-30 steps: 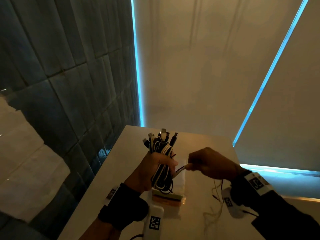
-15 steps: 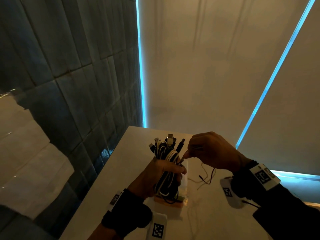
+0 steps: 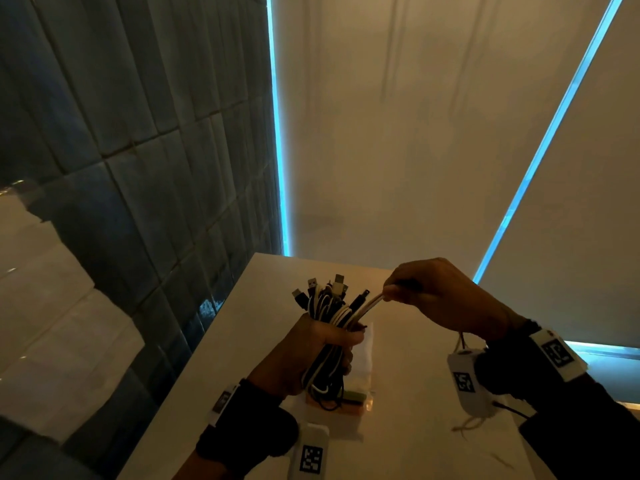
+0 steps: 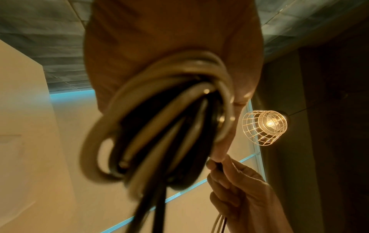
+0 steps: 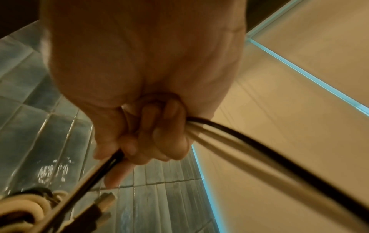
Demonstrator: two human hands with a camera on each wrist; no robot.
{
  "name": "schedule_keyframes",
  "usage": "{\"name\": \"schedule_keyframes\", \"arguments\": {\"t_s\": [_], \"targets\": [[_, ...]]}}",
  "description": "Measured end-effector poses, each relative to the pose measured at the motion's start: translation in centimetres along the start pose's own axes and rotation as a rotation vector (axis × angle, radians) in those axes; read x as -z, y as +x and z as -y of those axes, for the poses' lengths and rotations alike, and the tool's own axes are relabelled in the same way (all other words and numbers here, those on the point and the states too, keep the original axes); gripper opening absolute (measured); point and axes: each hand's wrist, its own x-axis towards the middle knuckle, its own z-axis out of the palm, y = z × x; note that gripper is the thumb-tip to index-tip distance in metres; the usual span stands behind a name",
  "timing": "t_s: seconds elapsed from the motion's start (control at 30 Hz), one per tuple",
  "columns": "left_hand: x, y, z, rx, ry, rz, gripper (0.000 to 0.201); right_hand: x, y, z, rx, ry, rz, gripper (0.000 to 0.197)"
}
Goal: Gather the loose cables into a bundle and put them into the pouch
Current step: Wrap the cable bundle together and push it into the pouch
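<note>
Low in the middle of the head view, the left hand has its grip clamped around an upright bundle of cables, black and white strands with their plugs fanning out of the top. To the right and slightly higher, the right hand pinches the loose cable ends, a few pale strands and a dark one, and draws them taut away from the bundle; the right wrist view shows the fingers curled tight round them. The pouch, clear with a coloured strip at its lower end, lies flat on the table just below and behind the bundle. I cannot tell whether its mouth is open.

The step in hand looks like wrapping the free ends around the bundle. To do it well, the left grip should stay firm so the coils below do not spill, while the right keeps even tension and lays each turn snugly beside the other near the top. The tail needs tucking under a turn before either hand lets go, or the bundle may spring apart on the way to the pouch.
</note>
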Motion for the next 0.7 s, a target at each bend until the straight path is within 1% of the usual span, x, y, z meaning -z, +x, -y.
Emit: {"name": "schedule_keyframes", "arguments": {"t_s": [0.07, 0.17, 0.2, 0.27, 0.37, 0.43, 0.53, 0.6, 0.7], "targets": [[0.3, 0.3, 0.0, -0.04, -0.013, -0.042, 0.014, -0.1, -0.7, 0.0, -0.085, 0.13, -0.006, 0.021], [0.5, 0.9, 0.0, -0.115, -0.067, -0.102, 0.003, -1.2, -2.0, 0.1, -0.233, 0.46, 0.002, 0.027], [0.6, 1.1, 0.1, -0.136, -0.084, -0.122, 0.004, -1.8, -2.3, 0.2, -0.274, 0.56, -0.002, 0.027], [0.4, 1.4, 0.5, -0.155, -0.12, -0.158, 0.01, -3.1, -2.8, 0.6, -0.299, 0.67, -0.048, 0.027], [-0.2, 1.8, 1.0, -0.156, -0.207, -0.207, 0.02, -4.7, -2.9, 1.3, -0.312, 0.76, -0.205, 0.028], [-0.7, 2.0, 1.0, -0.161, -0.242, -0.221, 0.022, -5.5, -2.8, 1.9, -0.335, 0.82, -0.289, 0.03], [-1.2, 2.2, 0.7, -0.153, -0.259, -0.229, 0.023, -6.6, -2.7, 3.0, -0.322, 0.872, -0.337, 0.028], [-1.2, 2.2, 0.7, -0.137, -0.247, -0.198, 0.028, -7.3, -2.5, 3.7, -0.304, 0.854, -0.354, 0.025], [-1.2, 2.2, 0.7, -0.114, -0.24, -0.117, 0.038, -8.5, -1.7, 4.4, -0.208, 0.699, -0.402, 0.019]]}}
